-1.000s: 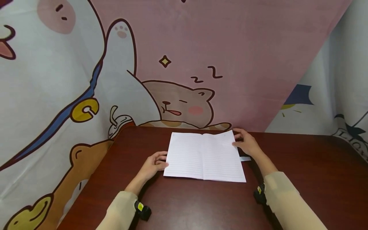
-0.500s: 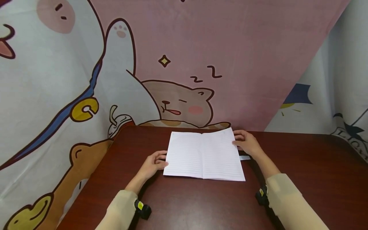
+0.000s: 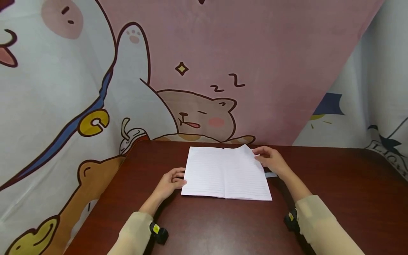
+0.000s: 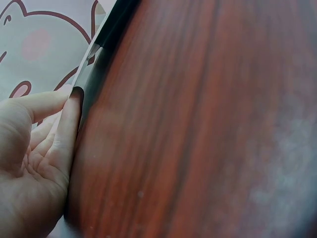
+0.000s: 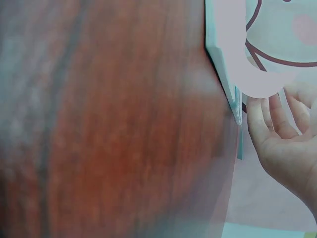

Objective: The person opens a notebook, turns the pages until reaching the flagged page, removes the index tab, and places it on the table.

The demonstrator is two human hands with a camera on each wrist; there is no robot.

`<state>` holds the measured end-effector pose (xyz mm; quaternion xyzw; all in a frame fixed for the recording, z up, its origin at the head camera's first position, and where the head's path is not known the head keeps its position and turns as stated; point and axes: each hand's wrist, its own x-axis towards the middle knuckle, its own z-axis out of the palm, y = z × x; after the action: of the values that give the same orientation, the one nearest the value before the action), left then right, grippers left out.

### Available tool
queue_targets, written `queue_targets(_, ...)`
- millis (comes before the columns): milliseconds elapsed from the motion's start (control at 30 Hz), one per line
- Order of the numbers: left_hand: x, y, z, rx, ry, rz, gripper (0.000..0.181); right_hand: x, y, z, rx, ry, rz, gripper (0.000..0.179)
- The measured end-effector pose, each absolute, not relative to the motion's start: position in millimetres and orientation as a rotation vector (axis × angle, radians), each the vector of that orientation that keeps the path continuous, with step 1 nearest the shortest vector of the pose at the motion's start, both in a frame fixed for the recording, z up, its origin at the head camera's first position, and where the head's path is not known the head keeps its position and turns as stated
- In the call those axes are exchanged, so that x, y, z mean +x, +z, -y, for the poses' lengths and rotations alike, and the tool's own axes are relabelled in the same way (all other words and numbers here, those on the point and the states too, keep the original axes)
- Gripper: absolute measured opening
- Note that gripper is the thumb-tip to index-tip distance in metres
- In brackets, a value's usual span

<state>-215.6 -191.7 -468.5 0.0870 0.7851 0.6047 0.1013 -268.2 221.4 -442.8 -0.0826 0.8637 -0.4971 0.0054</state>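
Observation:
An open notebook (image 3: 205,173) with blank lined pages lies on the dark wooden table. At its left edge, my left hand (image 3: 169,183) pinches the notebook; the left wrist view has the thumb above and the fingers (image 4: 69,124) beneath the edge. My right hand (image 3: 272,161) is at the upper right side, with thumb and fingers pinching a right-hand page (image 3: 243,157) near its far corner. That corner bends upward. From the right wrist, the page (image 5: 262,82) curls away from the stack of pages (image 5: 225,74) below.
A pale blue strip (image 3: 271,174) sticks out under the notebook's right edge. The brown table (image 3: 204,226) reaches back to a cartoon-printed cloth (image 3: 271,71). Black cameras (image 3: 159,233) are strapped to both wrists.
My right hand has shifted slightly left, and the right page's far corner has lifted and bent inward. The left hand stays at the left edge.

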Motion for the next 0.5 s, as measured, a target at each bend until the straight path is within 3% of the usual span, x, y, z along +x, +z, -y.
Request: queue_targets(500,-216.8,-469.8,192.2,0.269,1.791,-2.313,0.052,-263.8,-438.3,-218.8,-0.402,-1.615,-2.559,0.035)
